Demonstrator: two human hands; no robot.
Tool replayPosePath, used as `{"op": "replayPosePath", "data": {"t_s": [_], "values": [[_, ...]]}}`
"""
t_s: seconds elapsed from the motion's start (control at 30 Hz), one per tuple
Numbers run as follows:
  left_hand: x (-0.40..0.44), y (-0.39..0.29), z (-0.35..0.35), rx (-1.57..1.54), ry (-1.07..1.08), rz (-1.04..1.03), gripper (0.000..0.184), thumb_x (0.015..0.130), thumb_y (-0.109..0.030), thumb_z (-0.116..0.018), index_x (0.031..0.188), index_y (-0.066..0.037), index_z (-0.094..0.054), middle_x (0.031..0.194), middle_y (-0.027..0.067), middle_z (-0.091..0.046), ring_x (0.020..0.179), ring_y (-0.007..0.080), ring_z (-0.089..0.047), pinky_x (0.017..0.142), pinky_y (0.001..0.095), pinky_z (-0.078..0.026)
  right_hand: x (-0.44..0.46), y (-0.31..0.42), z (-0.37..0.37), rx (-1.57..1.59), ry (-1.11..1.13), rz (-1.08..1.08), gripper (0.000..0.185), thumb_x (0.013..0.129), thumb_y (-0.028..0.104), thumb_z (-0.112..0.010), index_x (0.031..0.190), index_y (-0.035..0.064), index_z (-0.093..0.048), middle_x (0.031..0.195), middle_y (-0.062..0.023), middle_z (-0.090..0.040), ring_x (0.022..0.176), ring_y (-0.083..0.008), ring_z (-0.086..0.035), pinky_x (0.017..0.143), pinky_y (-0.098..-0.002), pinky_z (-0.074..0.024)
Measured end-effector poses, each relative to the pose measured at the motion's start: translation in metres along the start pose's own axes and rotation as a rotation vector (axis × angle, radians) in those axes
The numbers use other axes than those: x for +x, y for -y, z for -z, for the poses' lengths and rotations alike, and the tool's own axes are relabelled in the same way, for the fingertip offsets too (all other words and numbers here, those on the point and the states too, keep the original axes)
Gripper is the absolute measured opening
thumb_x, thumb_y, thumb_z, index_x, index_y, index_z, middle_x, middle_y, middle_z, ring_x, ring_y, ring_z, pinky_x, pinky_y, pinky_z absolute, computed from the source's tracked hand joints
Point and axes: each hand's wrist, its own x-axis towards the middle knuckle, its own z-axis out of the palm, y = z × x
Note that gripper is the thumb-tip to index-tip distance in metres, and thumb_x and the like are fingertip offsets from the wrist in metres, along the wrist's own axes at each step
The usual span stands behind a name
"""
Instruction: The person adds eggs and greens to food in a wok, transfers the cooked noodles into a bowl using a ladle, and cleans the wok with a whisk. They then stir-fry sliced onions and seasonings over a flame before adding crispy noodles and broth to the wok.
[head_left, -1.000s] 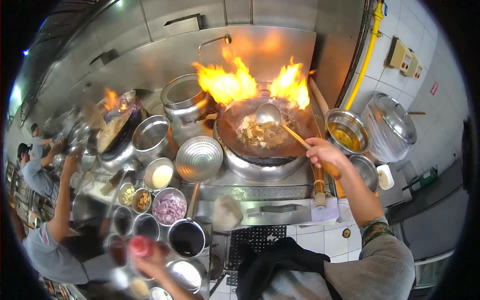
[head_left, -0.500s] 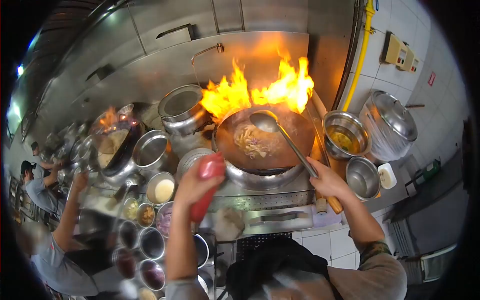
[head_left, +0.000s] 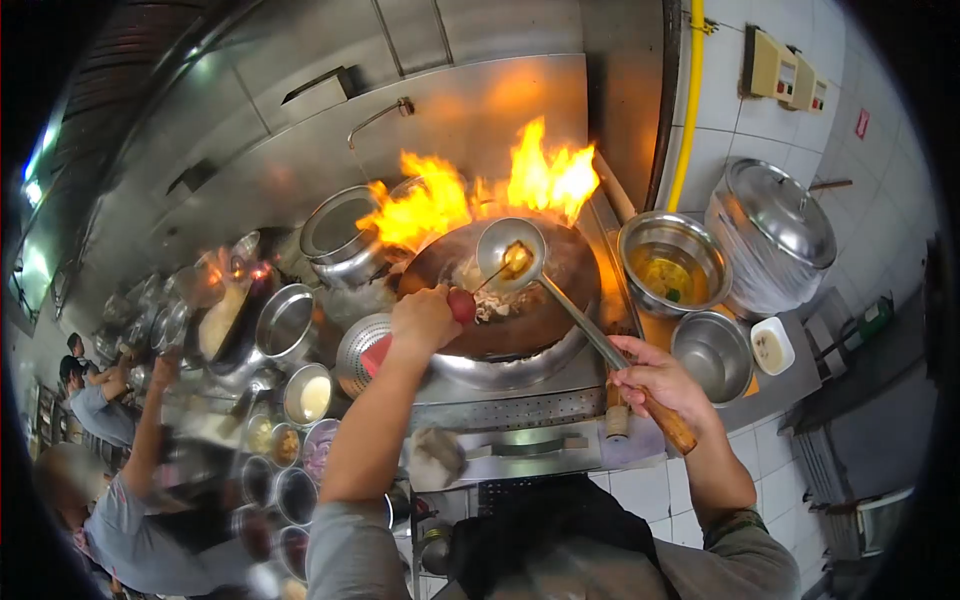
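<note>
My right hand [head_left: 660, 382] is closed on the wooden-handled ladle [head_left: 585, 322], whose bowl hangs over the wok [head_left: 568, 300]. My left hand [head_left: 425, 318] grips a red bottle [head_left: 462, 305] tipped toward the ladle. A thin dark stream runs from its tip into the bowl, where brown liquid [head_left: 517, 260] has collected. Pale sliced food [head_left: 492, 305] lies in the wok beneath. Tall flames [head_left: 545, 180] rise behind the wok's far rim.
Left are a perforated strainer [head_left: 352, 350], a steel pot [head_left: 285, 322], bowls of ingredients including red onion [head_left: 318, 450], and a co-worker's raised arm [head_left: 148, 430] near another wok. Right are an oil pot [head_left: 675, 268], an empty steel bowl [head_left: 712, 358] and a lidded pot [head_left: 780, 212].
My left hand has brought the red bottle from the lower left to beside the ladle and tipped it. The ladle bowl now holds brown liquid. The view has shifted.
</note>
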Motion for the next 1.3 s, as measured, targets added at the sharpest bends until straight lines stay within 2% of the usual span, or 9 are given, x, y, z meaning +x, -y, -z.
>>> {"op": "replayPosePath", "data": {"t_s": [0.17, 0.7, 0.87, 0.97, 1.07, 1.1, 1.2, 1.27, 1.3], "values": [[-0.005, -0.024, 0.005, -0.003, 0.069, -0.004, 0.044, 0.075, -0.038, -0.075, 0.110, -0.012, -0.068, 0.104, 0.0165, -0.072, 0.098, 0.0362, -0.070, 0.086, 0.0471, -0.055, 0.007, -0.002, 0.030, -0.019, 0.027, -0.005, 0.061, 0.091, 0.003, -0.059, 0.147, 0.0023, -0.036, 0.088, -0.0040, -0.055, 0.059, -0.0079, -0.052, 0.044, -0.0254, -0.0438], [-0.009, -0.040, -0.003, 0.090, 0.121, 0.144, 0.030, 0.081, -0.021, -0.066, 0.109, -0.015, -0.071, 0.106, 0.0128, -0.073, 0.100, 0.0323, -0.071, 0.087, 0.0428, -0.057, 0.032, 0.004, 0.066, -0.016, 0.051, -0.099, 0.053, 0.091, 0.000, -0.058, 0.141, 0.0056, -0.043, 0.088, -0.0034, -0.056, 0.058, -0.0067, -0.050, 0.043, -0.0253, -0.0445], [-0.018, -0.021, 0.004, -0.069, 0.073, 0.177, 0.043, 0.076, -0.032, -0.074, 0.115, -0.013, -0.069, 0.108, 0.0148, -0.072, 0.103, 0.0331, -0.070, 0.090, 0.0426, -0.055, 0.051, 0.008, 0.056, -0.016, 0.109, -0.102, 0.051, 0.090, -0.001, -0.056, 0.139, 0.0037, -0.044, 0.087, -0.0037, -0.056, 0.058, -0.0062, -0.050, 0.043, -0.0246, -0.0443], [-0.025, 0.009, -0.012, -0.485, -0.172, 0.182, 0.063, 0.069, -0.043, -0.082, 0.121, -0.011, -0.066, 0.111, 0.0180, -0.071, 0.103, 0.0349, -0.068, 0.090, 0.0421, -0.053, 0.067, 0.009, 0.044, -0.060, 0.099, -0.124, 0.056, 0.089, 0.002, -0.058, 0.143, 0.0024, -0.042, 0.089, -0.0066, -0.058, 0.059, -0.0095, -0.053, 0.046, -0.0279, -0.0465], [-0.058, 0.024, -0.011, -0.828, -0.414, 0.205, 0.064, 0.073, -0.040, -0.084, 0.125, -0.009, -0.064, 0.109, 0.0155, -0.071, 0.098, 0.0278, -0.069, 0.086, 0.0383, -0.053, 0.084, -0.006, 0.024, -0.904, -0.057, 0.043, 0.064, 0.085, 0.006, -0.061, 0.146, 0.0007, -0.041, 0.093, -0.0172, -0.066, 0.075, -0.0232, -0.067, 0.065, -0.0352, -0.0539], [-0.074, 0.036, -0.011, -0.960, -0.434, 0.215, 0.063, 0.074, -0.037, -0.085, 0.126, -0.008, -0.063, 0.109, 0.0145, -0.071, 0.097, 0.0252, -0.069, 0.086, 0.0373, -0.054, 0.087, -0.026, 0.027, -1.341, -0.118, 0.404, 0.070, 0.083, 0.006, -0.058, 0.149, 0.0004, -0.035, 0.117, -0.0289, -0.064, 0.105, -0.0392, -0.066, 0.090, -0.0405, -0.0512], [-0.149, 0.067, 0.005, -1.050, -0.579, 0.285, 0.060, 0.078, -0.020, -0.084, 0.130, -0.004, -0.058, 0.108, 0.0106, -0.070, 0.095, 0.0175, -0.067, 0.083, 0.0329, -0.054, 0.075, -0.046, 0.018, -1.193, -0.207, 0.424, 0.068, 0.084, 0.005, -0.056, 0.148, 0.0005, -0.035, 0.133, -0.0324, -0.054, 0.126, -0.0446, -0.053, 0.106, -0.0411, -0.0417], [-0.210, 0.091, 0.011, -1.130, -0.621, 0.332, 0.062, 0.078, -0.014, -0.083, 0.133, -0.002, -0.054, 0.110, 0.0112, -0.069, 0.095, 0.0179, -0.067, 0.083, 0.0322, -0.055, 0.051, -0.038, 0.002, -0.659, -0.091, 0.158, 0.065, 0.091, 0.006, -0.057, 0.151, 0.0075, -0.031, 0.098, -0.0119, -0.063, 0.066, -0.0213, -0.063, 0.055, -0.0361, -0.0524], [-0.236, 0.106, -0.002, -1.165, -0.767, 0.308, 0.061, 0.080, -0.010, -0.080, 0.134, -0.003, -0.053, 0.112, 0.0108, -0.069, 0.096, 0.0163, -0.067, 0.083, 0.0307, -0.055, 0.028, -0.031, -0.012, -0.381, -0.035, 0.108, 0.065, 0.092, 0.003, -0.057, 0.151, 0.0110, -0.031, 0.085, -0.0024, -0.052, 0.052, -0.0072, -0.044, 0.039, -0.0275, -0.0404]]}}
